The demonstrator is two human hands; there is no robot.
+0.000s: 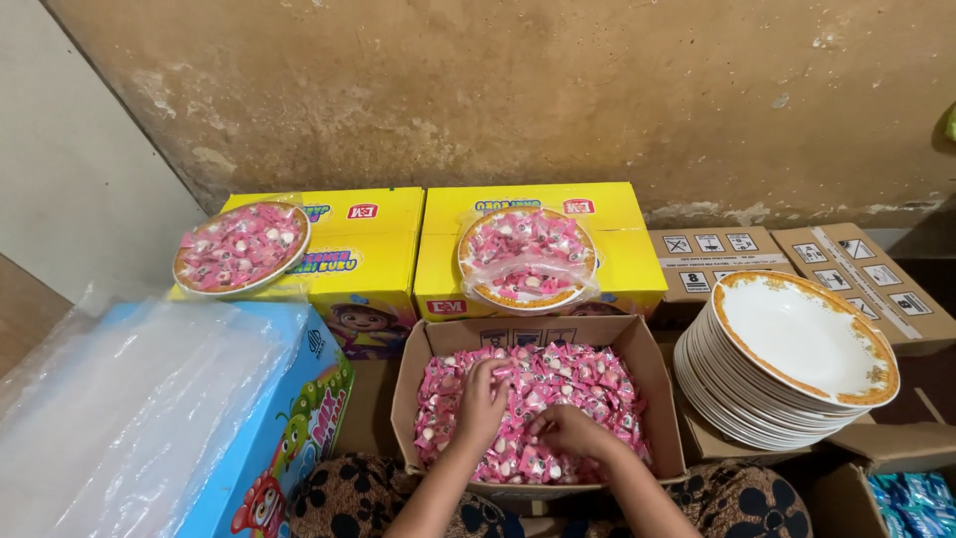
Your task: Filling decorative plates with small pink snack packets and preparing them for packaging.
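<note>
I see both hands buried in the open brown cardboard box (408, 384) of small pink crinkly-wrapped sweets (588, 384). My left hand (482, 403) sits at nine o'clock in the heap, fingers curled down into the wrappers; whether its grip has closed on any I cannot tell. My right hand (568, 430) lies at six o'clock, its grip pinched on sweets. The stack of white gold-rimmed bowls (797, 344) stands at three o'clock, nearer my right hand. Two sweet-filled, film-wrapped plates (526, 257) rest on yellow cartons (607, 204) at twelve.
</note>
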